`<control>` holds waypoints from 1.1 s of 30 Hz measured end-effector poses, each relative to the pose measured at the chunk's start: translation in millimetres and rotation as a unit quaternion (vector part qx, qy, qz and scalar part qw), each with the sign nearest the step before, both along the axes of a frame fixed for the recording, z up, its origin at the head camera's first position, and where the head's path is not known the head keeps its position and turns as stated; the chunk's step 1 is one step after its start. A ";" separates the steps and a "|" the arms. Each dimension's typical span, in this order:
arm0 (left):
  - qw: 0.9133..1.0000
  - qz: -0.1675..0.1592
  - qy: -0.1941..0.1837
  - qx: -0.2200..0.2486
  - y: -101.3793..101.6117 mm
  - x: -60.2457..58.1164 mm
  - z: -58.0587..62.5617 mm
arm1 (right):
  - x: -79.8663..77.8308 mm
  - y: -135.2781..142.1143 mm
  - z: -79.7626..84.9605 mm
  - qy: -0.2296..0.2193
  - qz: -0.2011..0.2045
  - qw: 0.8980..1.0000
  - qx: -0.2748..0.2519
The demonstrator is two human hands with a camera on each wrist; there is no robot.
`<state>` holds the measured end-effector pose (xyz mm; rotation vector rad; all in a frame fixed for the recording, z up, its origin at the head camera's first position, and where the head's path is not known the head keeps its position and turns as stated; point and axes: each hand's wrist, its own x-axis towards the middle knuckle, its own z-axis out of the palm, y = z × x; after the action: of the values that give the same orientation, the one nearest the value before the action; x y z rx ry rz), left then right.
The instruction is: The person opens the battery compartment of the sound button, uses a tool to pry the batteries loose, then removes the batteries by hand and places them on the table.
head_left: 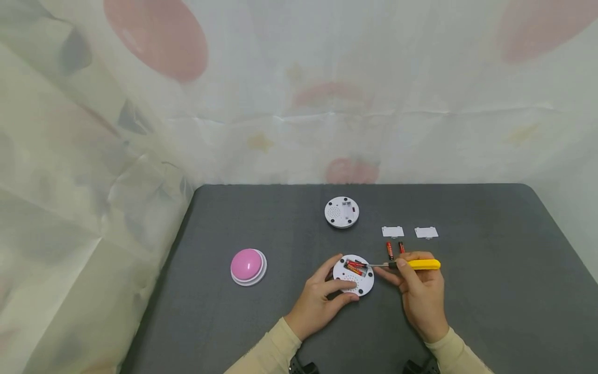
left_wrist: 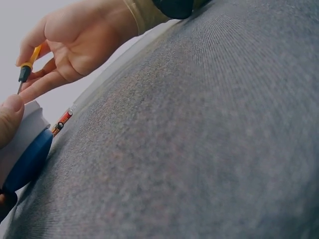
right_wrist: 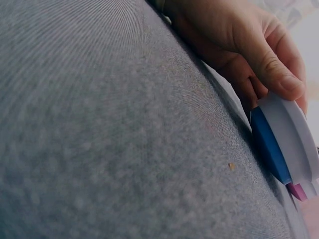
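Note:
My left hand (head_left: 315, 304) grips a round push button (head_left: 365, 285) by its edge, underside facing up. Its white base shows dark feet, a dotted speaker grille and an uncovered battery compartment holding red batteries (head_left: 355, 269). Beneath the base is a blue dome (left_wrist: 31, 158), seen in both wrist views. My right hand (head_left: 422, 301) holds a screwdriver (head_left: 424, 265) by its yellow and black handle. The metal shaft points left, its tip at the batteries in the compartment. Whether the tip touches a battery is too small to tell.
Two red batteries (head_left: 390, 251) lie just beyond my right hand. Two white battery covers (head_left: 393, 232) lie farther back. Another white button (head_left: 342, 218) rests upside down at the back, its compartment uncovered. A pink-domed button (head_left: 246, 265) stands to the left on the dark table (head_left: 224, 218).

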<state>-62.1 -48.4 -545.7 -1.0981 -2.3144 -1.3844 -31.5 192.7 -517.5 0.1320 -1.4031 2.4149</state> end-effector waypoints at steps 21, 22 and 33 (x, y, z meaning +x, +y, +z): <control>0.998 0.000 -0.063 0.014 -0.3 0.5 0.0 | 2.2 0.6 0.9 -0.009 -0.025 0.999 0.036; 0.997 0.001 -0.074 0.015 -0.5 0.7 0.2 | 2.0 0.6 1.6 -0.015 -0.034 0.999 0.038; 0.996 0.001 -0.088 0.008 -0.5 1.2 -1.0 | -6.4 31.2 13.3 -0.052 -0.124 0.989 0.068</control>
<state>-60.9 -48.9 -546.7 -1.0070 -2.4182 -1.5529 -37.9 223.8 -504.1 -0.1324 -1.5299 2.1509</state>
